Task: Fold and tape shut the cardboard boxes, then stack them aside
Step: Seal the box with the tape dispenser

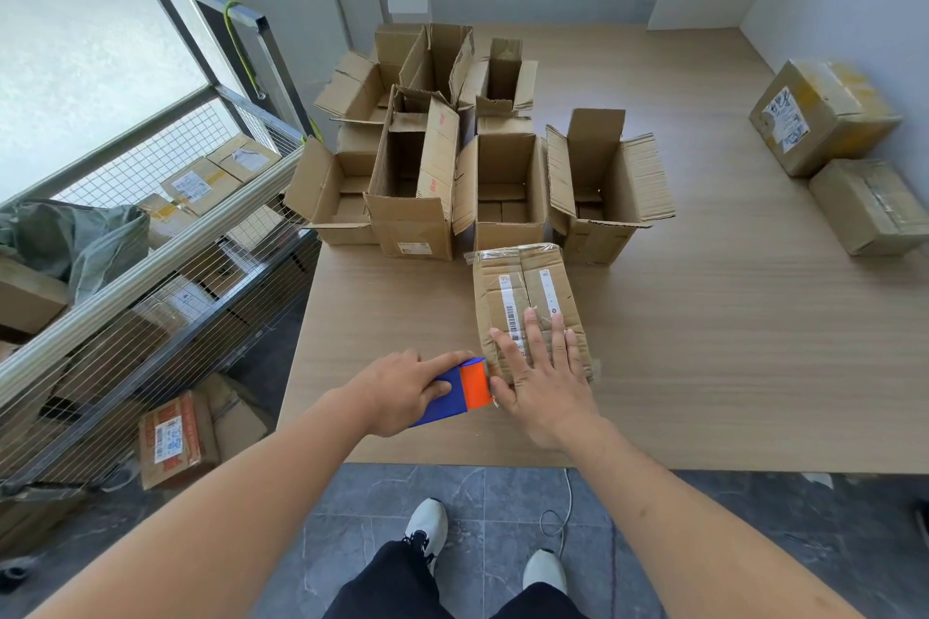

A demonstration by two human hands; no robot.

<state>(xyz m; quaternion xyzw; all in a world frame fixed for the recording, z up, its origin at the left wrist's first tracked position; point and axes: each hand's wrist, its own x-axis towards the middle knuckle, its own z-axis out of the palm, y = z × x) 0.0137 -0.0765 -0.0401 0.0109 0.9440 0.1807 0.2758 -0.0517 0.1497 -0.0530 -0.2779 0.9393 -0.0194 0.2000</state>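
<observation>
While the closed box (529, 304) lies flat on the wooden table (704, 342) just in front of the cluster of open boxes (472, 156), the right hand (540, 377) rests on its near end with palm down and fingers straight and spread, pressing the flaps where a strip of clear tape runs along the centre seam. White labels with a barcode sit on either side of that seam, just beyond the fingertips. Immediately to the left of the closed box, the left hand (402, 390) grips a blue and orange tape dispenser (460, 390), fingers curled round its blue body and the index finger stretched along the top; the orange end sits at the near left corner of the closed box, close to the thumb of the right hand. Far to the right of the closed box, against the wall, two sealed boxes (844, 156) stand side by side on the table. To the left of the closed box, beyond the table edge, a wire cage trolley (151, 226) holds more parcels, and another labelled parcel (176, 440) lies on the grey tiled floor beside it.
</observation>
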